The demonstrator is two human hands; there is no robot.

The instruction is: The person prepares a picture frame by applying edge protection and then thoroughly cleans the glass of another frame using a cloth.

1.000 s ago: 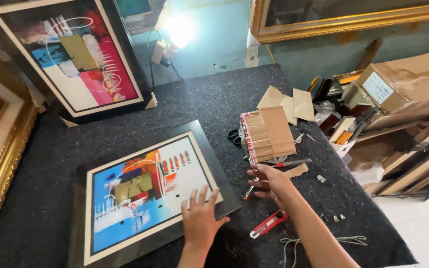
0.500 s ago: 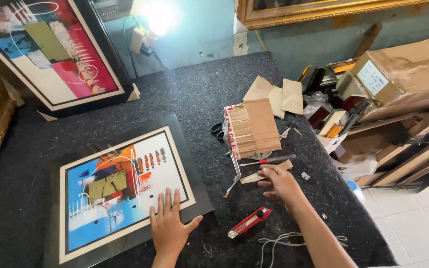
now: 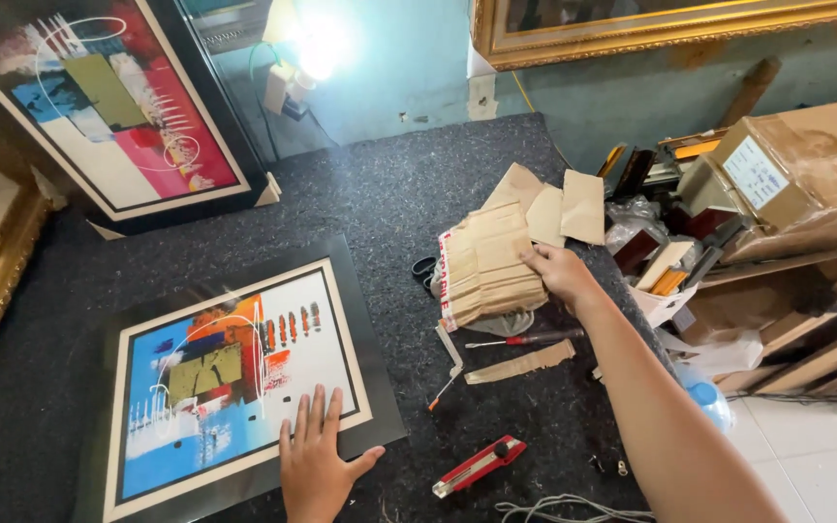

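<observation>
Brown, creased cardboard pieces [image 3: 492, 266], one edge taped red and white, lay stacked far right on the dark desk [image 3: 389, 203], the right hand [image 3: 556, 270] pinching their right edge while the left hand [image 3: 314, 465] pressed spread fingers [image 3: 308, 418] flat on the near framed abstract picture [image 3: 234, 373].

Brown cardboard box [image 3: 806, 174] seen at right, tilted, off surface; white rectangular label [image 3: 754, 171] stuck on its facing side.
</observation>
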